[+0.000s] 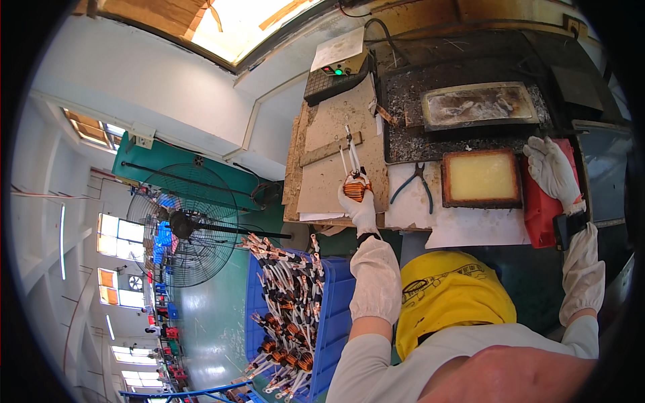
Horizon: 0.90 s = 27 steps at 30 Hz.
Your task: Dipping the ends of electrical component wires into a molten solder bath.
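Note:
My left hand (pixel 359 208), in a white glove, grips a copper-wound coil (pixel 356 189) at the front of the workbench. White-sleeved leads (pixel 353 158) run from the coil away from me over the brown board. My right hand (pixel 552 168), also gloved, is over a red plastic bin (pixel 545 225) at the right, its fingers stretched out and nothing seen in them. Whether it touches the bin I cannot tell. Between the hands lie pliers (pixel 418 185) with dark handles and a square, dark-rimmed tray (pixel 446 195) filled with something pale yellow.
Behind the yellow tray stands a rectangular metal pot (pixel 430 121) with a crusted, greyish surface. A small control box (pixel 346 66) with a green light sits at the back left. Below the bench's left side, a blue crate (pixel 339 295) holds many leaded coils. Farther left stands a large fan (pixel 181 225).

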Motion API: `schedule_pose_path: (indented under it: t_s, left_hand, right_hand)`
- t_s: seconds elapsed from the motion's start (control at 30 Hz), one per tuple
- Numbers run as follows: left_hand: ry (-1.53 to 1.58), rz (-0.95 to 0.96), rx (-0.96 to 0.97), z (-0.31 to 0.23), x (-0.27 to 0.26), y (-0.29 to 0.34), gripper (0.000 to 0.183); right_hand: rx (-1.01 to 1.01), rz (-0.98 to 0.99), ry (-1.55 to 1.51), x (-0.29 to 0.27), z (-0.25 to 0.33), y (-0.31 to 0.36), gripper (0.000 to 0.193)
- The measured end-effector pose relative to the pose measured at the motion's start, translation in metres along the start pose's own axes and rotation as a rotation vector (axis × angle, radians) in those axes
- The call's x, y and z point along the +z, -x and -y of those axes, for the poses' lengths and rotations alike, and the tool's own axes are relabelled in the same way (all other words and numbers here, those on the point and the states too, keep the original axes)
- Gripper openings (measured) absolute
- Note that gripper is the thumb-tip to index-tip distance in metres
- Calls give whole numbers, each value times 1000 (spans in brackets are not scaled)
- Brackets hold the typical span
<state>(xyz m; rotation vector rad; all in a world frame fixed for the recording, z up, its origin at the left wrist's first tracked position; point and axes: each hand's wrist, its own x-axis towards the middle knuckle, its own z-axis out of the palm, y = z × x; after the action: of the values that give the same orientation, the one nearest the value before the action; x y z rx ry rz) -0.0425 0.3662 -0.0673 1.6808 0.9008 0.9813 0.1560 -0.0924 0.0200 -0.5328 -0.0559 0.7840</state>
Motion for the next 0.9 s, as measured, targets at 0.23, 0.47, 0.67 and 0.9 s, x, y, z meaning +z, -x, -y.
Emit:
schedule_pose_path:
  t_s: [0.23,0.47,0.67,0.9]
  left_hand:
    - [-47,-2,-88,-2,1,0,73]
    - [-60,-22,44,2,0,2,69]
    - [-47,11,-21,-8,-4,3,67]
    - [-263,195,-168,-28,-24,4,70]
  right_hand:
    - [-25,43,1,2,-1,0,38]
    - [-7,-18,6,3,-1,0,38]
    - [-9,-8,8,3,-1,0,38]
    - [-5,-22,-10,3,0,1,38]
